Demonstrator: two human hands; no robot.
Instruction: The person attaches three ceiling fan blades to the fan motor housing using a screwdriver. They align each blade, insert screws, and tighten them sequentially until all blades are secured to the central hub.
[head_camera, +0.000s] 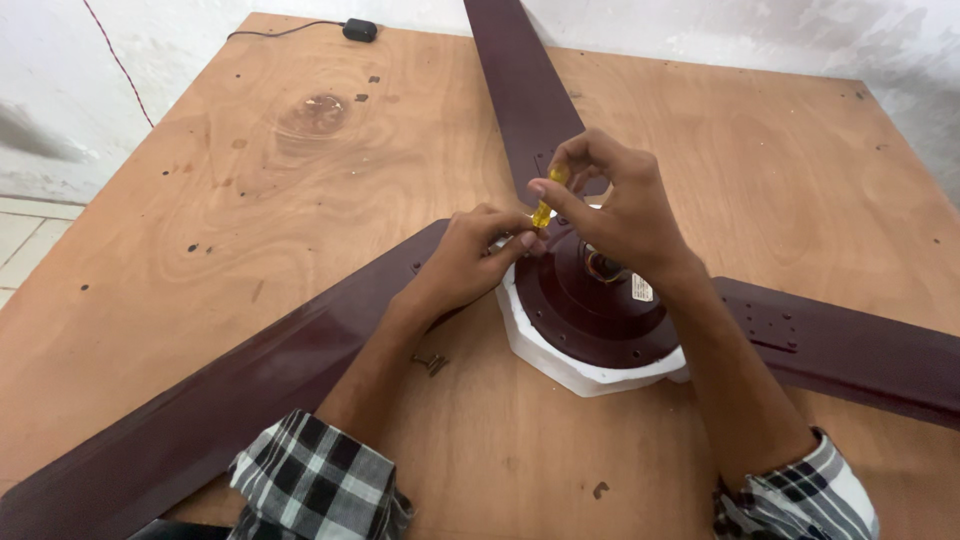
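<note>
Both hands (470, 255) (610, 200) on yellow screwdriver (545, 205) above fan motor (600, 320)

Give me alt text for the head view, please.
Both hands work over the hub of a dark maroon ceiling fan lying on a plywood table: the right hand grips a yellow-handled screwdriver, the left hand steadies near its tip. Loose screws lie beside the left forearm.

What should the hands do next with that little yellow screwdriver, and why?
Probably turn it. The right hand pinches the yellow screwdriver upright at the fan hub, where a dark blade joins. The left hand steadies its tip, and loose screws lie on the table.
</note>
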